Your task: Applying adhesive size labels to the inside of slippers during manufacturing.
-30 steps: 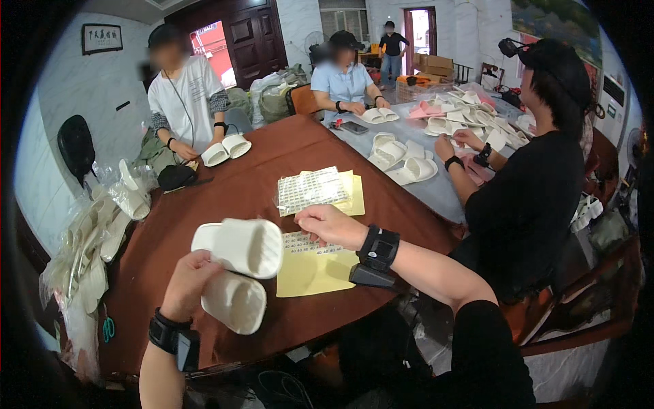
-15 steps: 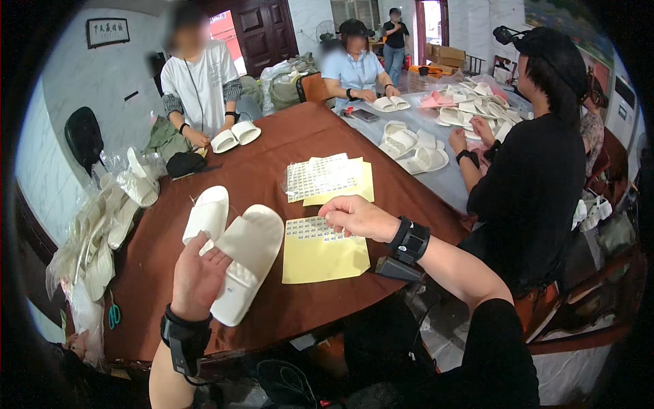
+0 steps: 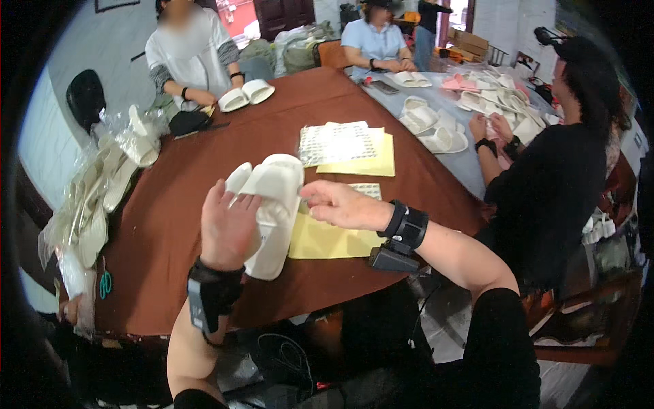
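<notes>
My left hand [image 3: 227, 228] grips a pair of white slippers [image 3: 272, 204] held together above the brown table [image 3: 177, 204], soles facing me. My right hand [image 3: 337, 202] reaches in from the right, fingertips pinched close to the slippers' edge; I cannot tell whether anything small sits between them. Just behind it lies a sticker sheet [image 3: 366, 191] on a yellow sheet [image 3: 327, 238]. Both wrists carry black bands.
More sticker sheets [image 3: 337, 143] on yellow paper lie mid-table. A pile of bagged slippers [image 3: 102, 198] fills the left edge, green scissors [image 3: 105, 284] near it. Three other people sit around the table with white slippers [image 3: 436, 129] before them.
My left hand has lifted the slippers and brought the pair together upright. My right hand left the sticker sheet and moved up to the slippers.
</notes>
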A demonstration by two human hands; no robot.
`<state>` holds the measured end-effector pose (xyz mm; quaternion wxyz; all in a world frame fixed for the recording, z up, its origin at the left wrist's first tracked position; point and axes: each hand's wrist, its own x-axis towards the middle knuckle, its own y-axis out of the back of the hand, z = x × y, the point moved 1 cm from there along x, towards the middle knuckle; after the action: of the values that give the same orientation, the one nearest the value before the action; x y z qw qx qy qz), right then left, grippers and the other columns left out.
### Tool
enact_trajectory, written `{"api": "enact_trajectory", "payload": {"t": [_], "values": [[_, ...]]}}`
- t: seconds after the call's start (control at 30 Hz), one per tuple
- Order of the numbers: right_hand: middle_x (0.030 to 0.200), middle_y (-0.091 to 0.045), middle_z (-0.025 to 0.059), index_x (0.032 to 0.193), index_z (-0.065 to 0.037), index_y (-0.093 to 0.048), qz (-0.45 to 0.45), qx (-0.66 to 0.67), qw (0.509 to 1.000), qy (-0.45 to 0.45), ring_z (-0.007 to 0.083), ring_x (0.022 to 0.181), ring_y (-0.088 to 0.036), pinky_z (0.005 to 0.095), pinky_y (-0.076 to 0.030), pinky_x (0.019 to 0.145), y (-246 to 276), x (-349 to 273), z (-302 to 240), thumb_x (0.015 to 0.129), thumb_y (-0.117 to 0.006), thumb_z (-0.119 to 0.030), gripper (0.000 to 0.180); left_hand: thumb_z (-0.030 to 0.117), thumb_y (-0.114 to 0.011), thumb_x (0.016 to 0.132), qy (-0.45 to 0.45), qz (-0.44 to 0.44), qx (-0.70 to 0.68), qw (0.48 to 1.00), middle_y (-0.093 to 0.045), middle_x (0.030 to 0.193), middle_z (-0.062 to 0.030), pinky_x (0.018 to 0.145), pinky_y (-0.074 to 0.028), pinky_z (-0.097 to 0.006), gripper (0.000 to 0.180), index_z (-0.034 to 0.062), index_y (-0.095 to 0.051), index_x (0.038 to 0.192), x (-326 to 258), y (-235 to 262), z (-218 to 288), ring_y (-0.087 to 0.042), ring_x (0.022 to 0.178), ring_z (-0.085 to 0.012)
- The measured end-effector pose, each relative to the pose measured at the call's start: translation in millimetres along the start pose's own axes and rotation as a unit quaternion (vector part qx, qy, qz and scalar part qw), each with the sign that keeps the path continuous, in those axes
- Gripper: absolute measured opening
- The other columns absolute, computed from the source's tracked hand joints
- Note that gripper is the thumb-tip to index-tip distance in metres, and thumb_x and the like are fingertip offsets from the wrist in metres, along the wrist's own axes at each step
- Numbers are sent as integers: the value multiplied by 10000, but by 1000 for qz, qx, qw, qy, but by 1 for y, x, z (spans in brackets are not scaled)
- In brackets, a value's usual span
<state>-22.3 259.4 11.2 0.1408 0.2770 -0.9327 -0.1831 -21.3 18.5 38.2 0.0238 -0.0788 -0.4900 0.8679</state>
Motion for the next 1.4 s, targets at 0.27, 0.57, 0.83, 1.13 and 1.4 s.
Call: {"api": "enact_trajectory", "payload": {"t": [0.27, 0.57, 0.83, 1.13, 1.4], "values": [[1266, -563, 124, 1434, -45, -441, 25, 82, 995, -60, 137, 1028, -571, 268, -491, 838, -7, 17, 5, 952, -594, -194, 527, 172, -488, 1006, 58, -25, 163, 985, -464, 1286, -259, 1046, -458, -499, 383, -67, -384, 1287, -10, 24, 15, -526, 1166, -391], [1234, -619, 167, 1364, 99, -455, 38, 75, 994, -71, 185, 1017, -619, 303, -508, 868, -11, 36, 1, 951, -612, -188, 527, 169, -572, 955, -138, 37, 397, 907, -640, 1118, -70, 905, -449, -333, 295, 31, -560, 1215, 6, 58, 72, -588, 1041, -183], [1320, -558, 111, 1397, 46, -454, 49, 41, 996, -55, 168, 1132, -577, 303, -491, 928, -9, 65, -5, 952, -578, -135, 496, 162, -587, 949, -180, 40, 465, 866, -634, 1010, -32, 811, -457, -273, 268, 12, -591, 1170, 22, 77, 73, -571, 894, -103], [1049, -644, 36, 1205, 1, -564, 115, -1, 993, -4, 116, 989, -603, 255, -481, 873, 37, 46, -20, 941, -556, -52, 269, 112, -576, 970, -180, 89, 451, 870, -616, 940, -38, 664, -461, -217, 228, -26, -587, 1151, 12, 94, 78, -563, 776, -84], [899, -642, 40, 1050, -5, -603, 130, -156, 979, -32, 96, 831, -598, 251, -489, 743, 35, -21, -6, 903, -570, 34, 156, 139, -584, 966, -143, 64, 530, 833, -623, 1007, -24, 726, -444, -234, 236, -5, -604, 1152, 17, 101, 76, -562, 853, -84]]}}
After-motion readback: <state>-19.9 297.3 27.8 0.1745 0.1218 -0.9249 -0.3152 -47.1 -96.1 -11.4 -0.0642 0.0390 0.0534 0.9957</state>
